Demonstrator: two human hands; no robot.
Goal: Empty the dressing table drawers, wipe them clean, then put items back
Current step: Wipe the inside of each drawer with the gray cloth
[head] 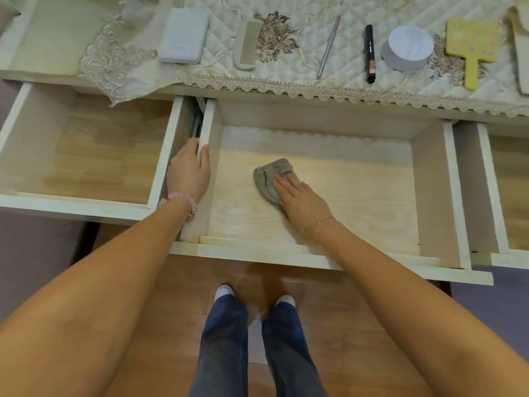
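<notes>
Three drawers of the dressing table stand pulled out and bare inside. In the middle drawer [429,190] my right hand [300,200] presses flat on a grey cloth [269,176] lying on the pale wooden bottom. My left hand [190,173] grips the top of that drawer's left wall, fingers curled over it. On the tabletop behind lie a white box [184,35], a beige comb [247,44], a thin metal stick [329,45], a black tube [369,53], a round grey jar [406,47] and a yellow hand mirror [472,50].
The left drawer [86,156] and the right drawer [509,190] flank the middle one. A quilted lace-edged runner [315,84] covers the tabletop. My legs and feet [252,325] stand on the wooden floor below the drawer front.
</notes>
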